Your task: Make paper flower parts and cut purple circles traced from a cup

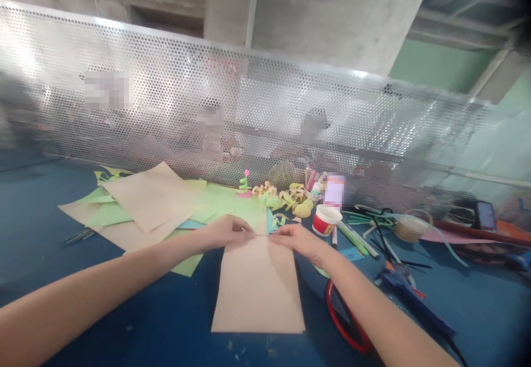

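While the left hand (230, 231) and right hand (295, 239) pinch its far edge, beige paper (259, 292) extends toward the camera.

Front paper (259, 295) is plain beige; top loose sheet (151, 195) matches. Sheet poking out below (188, 265) is pale green. Tabletop (166, 322) is dark blue, pale specks. Cup (320, 225) runs red outside, white inside. Spiral piece (243, 184): green, pink base and tip. Loop handle (329, 303) is red. Screen (166, 79) is silver-grey, round-hole pattern.
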